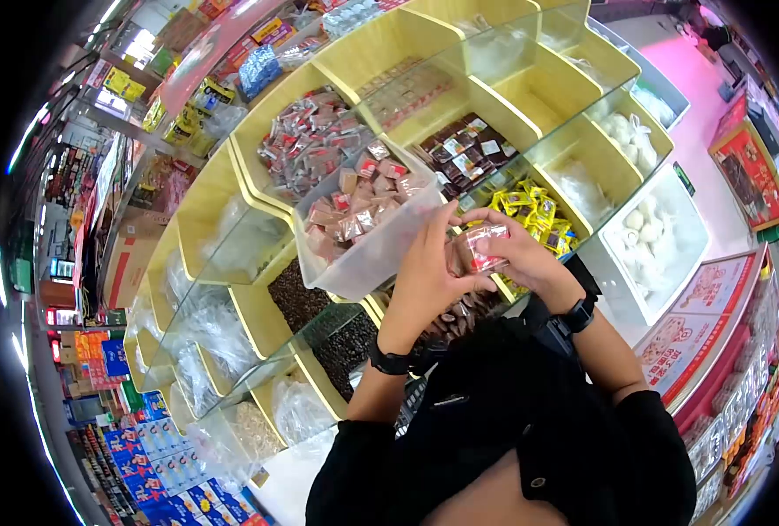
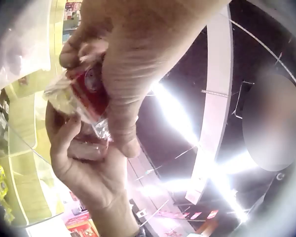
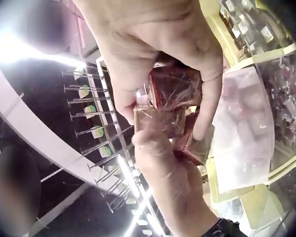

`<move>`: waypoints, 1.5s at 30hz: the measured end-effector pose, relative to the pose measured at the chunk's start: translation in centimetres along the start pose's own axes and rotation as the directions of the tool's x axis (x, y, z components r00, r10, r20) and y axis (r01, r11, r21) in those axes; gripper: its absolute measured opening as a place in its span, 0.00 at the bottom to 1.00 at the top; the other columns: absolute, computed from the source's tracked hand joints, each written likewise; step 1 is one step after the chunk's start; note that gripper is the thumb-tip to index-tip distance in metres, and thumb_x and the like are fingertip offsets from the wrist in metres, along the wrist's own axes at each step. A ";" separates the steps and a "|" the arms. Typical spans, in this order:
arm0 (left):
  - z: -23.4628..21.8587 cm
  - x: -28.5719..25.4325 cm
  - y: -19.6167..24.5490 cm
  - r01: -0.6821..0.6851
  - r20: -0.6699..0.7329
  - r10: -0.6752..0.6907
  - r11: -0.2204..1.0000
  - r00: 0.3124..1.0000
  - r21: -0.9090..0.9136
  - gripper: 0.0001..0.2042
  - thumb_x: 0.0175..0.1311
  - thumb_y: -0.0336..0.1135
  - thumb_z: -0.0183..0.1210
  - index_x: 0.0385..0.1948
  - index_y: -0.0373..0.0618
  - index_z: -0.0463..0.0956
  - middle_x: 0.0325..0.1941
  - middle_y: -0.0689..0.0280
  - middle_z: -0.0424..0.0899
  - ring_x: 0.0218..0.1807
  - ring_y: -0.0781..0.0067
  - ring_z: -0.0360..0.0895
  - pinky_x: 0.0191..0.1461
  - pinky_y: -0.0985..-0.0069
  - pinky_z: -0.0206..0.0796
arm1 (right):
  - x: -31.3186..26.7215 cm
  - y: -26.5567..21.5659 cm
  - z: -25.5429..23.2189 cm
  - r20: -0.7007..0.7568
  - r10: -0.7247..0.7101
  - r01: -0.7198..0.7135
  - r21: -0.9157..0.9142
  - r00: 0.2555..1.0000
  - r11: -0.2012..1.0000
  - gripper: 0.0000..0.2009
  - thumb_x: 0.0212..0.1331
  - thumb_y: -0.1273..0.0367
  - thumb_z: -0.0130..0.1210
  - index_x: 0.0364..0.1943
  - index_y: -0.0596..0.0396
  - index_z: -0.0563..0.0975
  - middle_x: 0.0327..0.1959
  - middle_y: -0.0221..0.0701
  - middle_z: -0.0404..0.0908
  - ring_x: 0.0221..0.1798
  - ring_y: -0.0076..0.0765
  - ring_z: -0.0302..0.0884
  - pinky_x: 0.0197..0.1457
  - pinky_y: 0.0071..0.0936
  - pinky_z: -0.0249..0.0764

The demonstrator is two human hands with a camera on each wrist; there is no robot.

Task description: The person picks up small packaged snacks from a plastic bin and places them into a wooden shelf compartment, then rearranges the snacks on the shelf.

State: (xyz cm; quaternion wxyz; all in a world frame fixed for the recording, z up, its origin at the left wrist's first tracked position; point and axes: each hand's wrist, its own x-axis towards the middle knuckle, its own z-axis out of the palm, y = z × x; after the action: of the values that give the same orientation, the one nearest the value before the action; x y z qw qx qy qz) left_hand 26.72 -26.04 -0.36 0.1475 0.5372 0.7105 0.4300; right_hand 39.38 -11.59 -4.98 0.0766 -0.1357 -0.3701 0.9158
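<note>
Both hands meet over the front of a divided display bin, close to a white plastic tub (image 1: 363,263) of similar wrapped packets. Between them are several small brown snack packets (image 1: 484,249) in clear wrap with red labels. My right hand (image 1: 530,256) grips a packet (image 3: 175,89) between thumb and fingers. My left hand (image 1: 429,276) holds packets from the other side, its thumb pressed on a packet (image 3: 158,121). In the left wrist view, a red label (image 2: 91,91) shows between the hands. The fingers partly hide the packets.
The yellow bin's dividers (image 1: 543,153) and glass panels surround the hands. Yellow-wrapped sweets (image 1: 534,215) lie just beyond the right hand, dark packets (image 1: 468,153) behind. A white tub (image 1: 657,237) of pale round goods stands at right. Dark loose goods (image 1: 345,351) fill compartments at left.
</note>
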 end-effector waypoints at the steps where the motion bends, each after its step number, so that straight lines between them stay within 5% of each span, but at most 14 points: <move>1: 0.3 0.3 0.2 0.043 0.050 -0.039 0.997 0.998 -0.067 0.53 0.33 0.44 0.81 0.68 0.41 0.60 0.56 0.56 0.77 0.52 0.57 0.78 0.57 0.64 0.71 | -0.6 0.0 -1.1 0.006 -0.013 0.013 0.057 1.000 0.998 0.26 0.60 0.71 0.64 0.62 0.56 0.67 0.49 0.36 0.80 0.48 0.32 0.82 0.51 0.30 0.82; 2: 0.6 0.6 0.3 0.089 0.100 -0.077 0.987 0.992 -0.131 0.52 0.36 0.42 0.81 0.68 0.40 0.59 0.57 0.54 0.76 0.53 0.54 0.77 0.58 0.62 0.70 | -1.0 -0.1 -1.9 0.002 -0.028 0.027 0.087 1.000 0.996 0.25 0.61 0.72 0.63 0.61 0.55 0.68 0.49 0.36 0.80 0.48 0.32 0.83 0.50 0.31 0.83; 3: 1.1 0.7 0.5 0.119 0.112 -0.100 0.976 0.989 -0.184 0.48 0.39 0.33 0.80 0.68 0.44 0.61 0.57 0.61 0.77 0.54 0.67 0.76 0.57 0.70 0.69 | -1.4 -0.2 -2.7 -0.002 -0.039 0.039 0.119 0.999 0.992 0.24 0.61 0.74 0.62 0.61 0.55 0.68 0.50 0.36 0.80 0.49 0.33 0.83 0.50 0.32 0.83; 6: 2.6 1.7 1.6 0.334 0.223 -0.255 0.809 0.941 -0.484 0.45 0.43 0.30 0.78 0.67 0.42 0.61 0.57 0.59 0.77 0.55 0.67 0.76 0.57 0.70 0.70 | -2.3 -0.6 -5.3 0.007 -0.046 0.043 0.216 0.999 0.975 0.22 0.63 0.74 0.59 0.61 0.54 0.68 0.51 0.36 0.79 0.51 0.37 0.83 0.52 0.42 0.85; 10: 7.1 3.9 1.5 0.307 0.166 -0.261 0.733 0.951 -0.607 0.35 0.55 0.27 0.71 0.65 0.38 0.62 0.58 0.57 0.79 0.59 0.68 0.77 0.60 0.70 0.70 | -3.5 -2.3 -8.7 -0.022 -0.054 0.058 0.289 0.998 0.956 0.23 0.63 0.73 0.59 0.62 0.53 0.67 0.53 0.36 0.78 0.52 0.40 0.82 0.54 0.51 0.84; 15: 13.7 7.2 1.4 0.265 0.099 -0.248 0.850 0.964 -0.456 0.19 0.73 0.33 0.55 0.62 0.36 0.67 0.59 0.55 0.79 0.59 0.70 0.76 0.62 0.74 0.69 | -5.4 -5.6 -13.1 -0.073 -0.011 0.026 0.217 0.997 0.976 0.26 0.60 0.73 0.63 0.62 0.51 0.67 0.54 0.35 0.78 0.52 0.38 0.82 0.53 0.45 0.85; 18: 16.5 9.4 4.0 0.348 0.071 -0.354 0.828 0.933 -0.440 0.19 0.76 0.36 0.52 0.62 0.37 0.67 0.59 0.57 0.80 0.59 0.70 0.76 0.61 0.74 0.68 | -5.3 -7.8 -16.0 -0.051 0.001 0.009 0.196 0.999 0.980 0.26 0.60 0.73 0.64 0.61 0.51 0.67 0.52 0.33 0.79 0.52 0.38 0.82 0.53 0.46 0.85; 22: 18.6 11.4 5.8 0.348 0.069 -0.364 0.791 0.929 -0.504 0.22 0.74 0.34 0.52 0.67 0.41 0.61 0.65 0.59 0.72 0.66 0.69 0.68 0.68 0.71 0.62 | -5.5 -10.8 -18.6 -0.018 0.051 -0.045 0.228 0.999 0.973 0.22 0.61 0.75 0.63 0.58 0.52 0.69 0.50 0.32 0.79 0.51 0.35 0.82 0.53 0.41 0.85; 23: 18.4 12.0 7.6 0.439 0.160 -0.439 0.662 0.884 -0.608 0.28 0.68 0.26 0.53 0.70 0.43 0.56 0.70 0.60 0.65 0.69 0.68 0.65 0.71 0.70 0.59 | -5.1 -11.0 -19.5 -0.003 0.039 -0.038 0.207 0.999 0.978 0.22 0.61 0.75 0.63 0.58 0.52 0.69 0.50 0.33 0.79 0.51 0.34 0.82 0.52 0.40 0.85; 27: 20.0 12.4 8.7 0.333 0.144 -0.319 0.688 0.937 -0.644 0.40 0.53 0.14 0.56 0.72 0.46 0.53 0.69 0.63 0.62 0.69 0.69 0.64 0.72 0.71 0.59 | -4.7 -12.6 -21.3 0.036 0.043 -0.048 0.145 0.998 0.988 0.22 0.60 0.76 0.64 0.57 0.53 0.70 0.48 0.30 0.77 0.49 0.30 0.81 0.49 0.33 0.84; 30: 20.7 12.5 9.0 0.404 0.162 -0.378 0.754 0.912 -0.518 0.41 0.54 0.14 0.57 0.72 0.43 0.50 0.72 0.58 0.61 0.73 0.67 0.61 0.75 0.67 0.57 | -4.6 -13.4 -21.7 0.061 0.044 -0.050 0.092 0.997 0.995 0.22 0.57 0.76 0.65 0.56 0.53 0.72 0.48 0.27 0.76 0.47 0.25 0.80 0.47 0.26 0.81; 33: 21.2 12.2 9.2 0.397 0.077 -0.411 0.789 0.908 -0.469 0.37 0.52 0.12 0.56 0.68 0.44 0.59 0.63 0.61 0.68 0.68 0.69 0.67 0.71 0.71 0.61 | -4.3 -14.0 -21.5 0.123 0.096 -0.106 0.076 0.988 0.991 0.23 0.56 0.76 0.66 0.56 0.53 0.72 0.47 0.26 0.76 0.47 0.22 0.79 0.48 0.23 0.79; 38: 21.3 11.3 9.5 0.459 -0.019 -0.503 0.804 0.864 -0.379 0.35 0.50 0.13 0.58 0.65 0.44 0.63 0.63 0.61 0.72 0.66 0.68 0.71 0.66 0.71 0.67 | -3.3 -12.9 -21.5 0.183 0.155 -0.171 0.078 0.971 0.982 0.23 0.56 0.76 0.66 0.56 0.53 0.72 0.47 0.25 0.75 0.49 0.23 0.79 0.48 0.25 0.81; 45: 22.1 10.6 8.4 0.413 -0.126 -0.522 0.780 0.843 -0.470 0.36 0.48 0.18 0.69 0.62 0.44 0.65 0.65 0.62 0.70 0.66 0.67 0.71 0.63 0.69 0.72 | -3.0 -12.0 -22.4 0.224 0.129 -0.155 0.101 0.966 0.983 0.22 0.60 0.76 0.61 0.59 0.54 0.71 0.49 0.27 0.75 0.50 0.26 0.79 0.50 0.29 0.83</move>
State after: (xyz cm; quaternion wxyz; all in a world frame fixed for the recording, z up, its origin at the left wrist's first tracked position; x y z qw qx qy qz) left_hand 42.89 -6.18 -4.12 0.2731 0.2386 0.7236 0.5872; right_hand 49.53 10.98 -11.45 -0.0222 -0.0565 -0.3109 0.9485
